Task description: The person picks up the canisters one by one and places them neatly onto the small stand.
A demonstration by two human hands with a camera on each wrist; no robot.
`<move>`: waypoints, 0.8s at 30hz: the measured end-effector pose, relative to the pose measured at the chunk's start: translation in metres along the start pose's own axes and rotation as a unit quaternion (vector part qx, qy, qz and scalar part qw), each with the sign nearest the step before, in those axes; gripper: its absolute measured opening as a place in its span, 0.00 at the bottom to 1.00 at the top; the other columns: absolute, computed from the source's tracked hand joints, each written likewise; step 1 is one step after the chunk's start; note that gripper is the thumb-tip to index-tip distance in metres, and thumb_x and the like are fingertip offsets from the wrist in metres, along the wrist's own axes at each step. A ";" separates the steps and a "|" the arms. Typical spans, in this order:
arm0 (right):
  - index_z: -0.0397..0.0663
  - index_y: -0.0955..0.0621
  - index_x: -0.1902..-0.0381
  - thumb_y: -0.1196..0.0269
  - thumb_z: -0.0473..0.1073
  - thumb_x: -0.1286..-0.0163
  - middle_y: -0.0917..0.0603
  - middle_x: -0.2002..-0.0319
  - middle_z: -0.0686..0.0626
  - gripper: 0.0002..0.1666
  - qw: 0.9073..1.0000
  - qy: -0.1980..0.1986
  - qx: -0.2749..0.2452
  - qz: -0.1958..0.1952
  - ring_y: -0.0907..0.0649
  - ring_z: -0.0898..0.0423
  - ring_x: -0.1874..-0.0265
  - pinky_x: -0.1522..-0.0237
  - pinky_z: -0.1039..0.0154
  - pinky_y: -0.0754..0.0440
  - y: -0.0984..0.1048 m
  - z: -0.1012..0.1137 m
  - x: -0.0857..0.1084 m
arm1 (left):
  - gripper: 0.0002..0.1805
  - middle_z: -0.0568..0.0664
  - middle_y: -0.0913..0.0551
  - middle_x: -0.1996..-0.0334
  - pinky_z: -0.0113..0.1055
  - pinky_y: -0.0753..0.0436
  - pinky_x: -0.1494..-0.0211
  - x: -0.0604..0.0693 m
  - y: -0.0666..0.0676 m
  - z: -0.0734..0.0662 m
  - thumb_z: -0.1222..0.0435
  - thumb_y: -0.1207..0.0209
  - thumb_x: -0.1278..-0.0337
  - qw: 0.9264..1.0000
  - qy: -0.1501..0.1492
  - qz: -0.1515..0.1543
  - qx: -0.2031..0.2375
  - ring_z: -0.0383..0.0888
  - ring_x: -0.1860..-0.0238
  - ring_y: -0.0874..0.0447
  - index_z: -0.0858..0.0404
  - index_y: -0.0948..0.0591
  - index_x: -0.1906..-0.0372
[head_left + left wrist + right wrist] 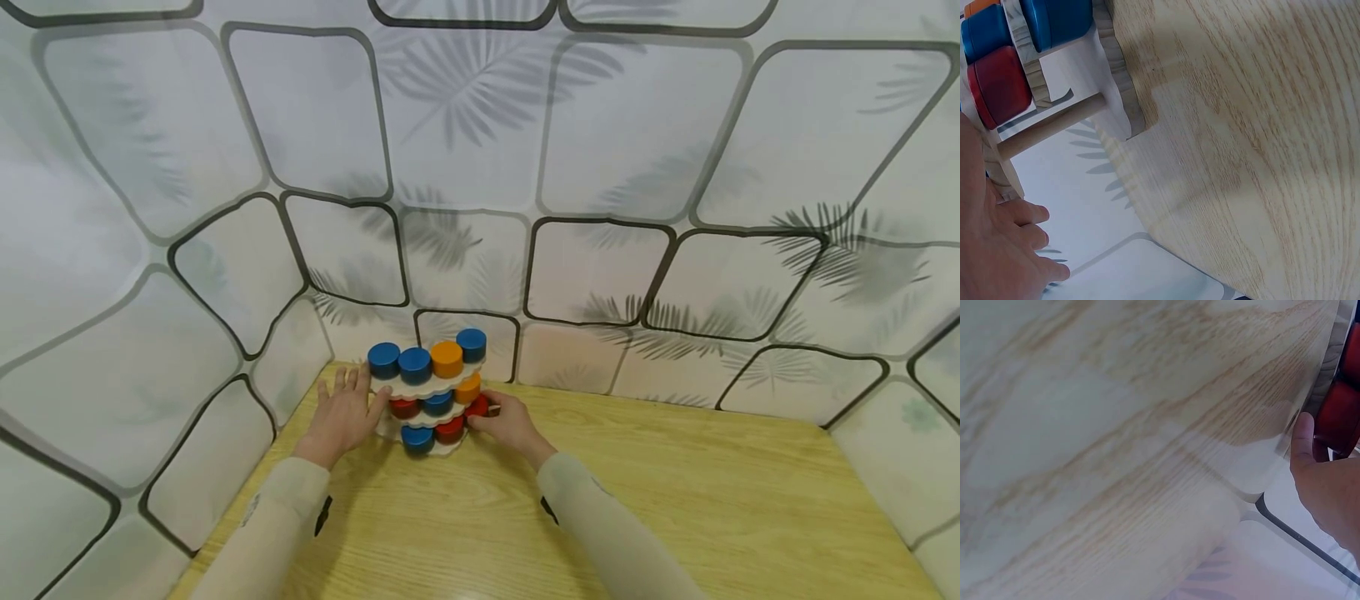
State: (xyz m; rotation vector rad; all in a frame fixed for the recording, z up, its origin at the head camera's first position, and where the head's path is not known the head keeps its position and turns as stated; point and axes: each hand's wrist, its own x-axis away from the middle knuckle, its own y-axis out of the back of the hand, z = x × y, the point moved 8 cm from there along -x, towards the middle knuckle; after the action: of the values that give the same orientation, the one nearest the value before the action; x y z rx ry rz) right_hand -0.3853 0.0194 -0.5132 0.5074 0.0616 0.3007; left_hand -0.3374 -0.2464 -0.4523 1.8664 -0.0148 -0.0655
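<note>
A tiered wooden stand (pixel 423 390) with wavy edges stands upright near the back left of the table, carrying several blue, orange and red round blocks. My left hand (pixel 342 421) is at the stand's left side, its fingers extended and its thumb against the upper tier's edge; from the left wrist, the hand (pixel 991 250) is beside a tier near a wooden post (pixel 1050 127). At the lower right side, my right hand (pixel 510 427) pinches a red round block (pixel 477 407). The right wrist view shows the thumb against a red block (pixel 1337 419); the other fingertips are hidden.
The wood-grain table (pixel 637 500) extends to the right and toward me. Patterned fabric walls (pixel 600 275) rise close behind the stand and at the left.
</note>
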 end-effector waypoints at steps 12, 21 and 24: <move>0.39 0.23 0.27 0.28 0.42 0.31 0.13 0.42 0.37 0.36 1.000 0.006 -0.001 0.002 0.12 0.45 0.50 0.52 0.57 0.12 -0.002 0.002 -0.004 | 0.44 0.75 0.46 0.19 0.77 0.56 0.21 0.000 0.000 0.000 0.42 0.66 0.14 1.000 0.002 0.005 -0.002 0.75 0.17 0.56 0.73 0.51 0.16; 0.39 0.22 0.28 0.28 0.41 0.31 0.13 0.42 0.37 0.35 1.000 0.008 -0.008 0.005 0.12 0.45 0.50 0.51 0.57 0.12 -0.002 0.002 -0.005 | 0.44 0.75 0.45 0.19 0.77 0.55 0.21 0.000 0.001 -0.001 0.42 0.66 0.14 1.000 -0.001 -0.001 -0.004 0.76 0.18 0.55 0.74 0.50 0.16; 0.39 0.22 0.28 0.29 0.41 0.31 0.13 0.42 0.37 0.34 1.000 0.009 -0.012 0.007 0.12 0.45 0.50 0.52 0.57 0.12 -0.003 0.002 -0.004 | 0.44 0.74 0.45 0.19 0.77 0.55 0.21 0.000 0.001 -0.001 0.42 0.66 0.14 1.000 -0.002 -0.001 -0.005 0.76 0.18 0.55 0.74 0.50 0.16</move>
State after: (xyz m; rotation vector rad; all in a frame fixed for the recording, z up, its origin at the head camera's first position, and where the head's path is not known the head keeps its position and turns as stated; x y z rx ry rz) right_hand -0.3884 0.0147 -0.5126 0.4819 0.0720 0.3188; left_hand -0.3378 -0.2458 -0.4511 1.8563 -0.0146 -0.0707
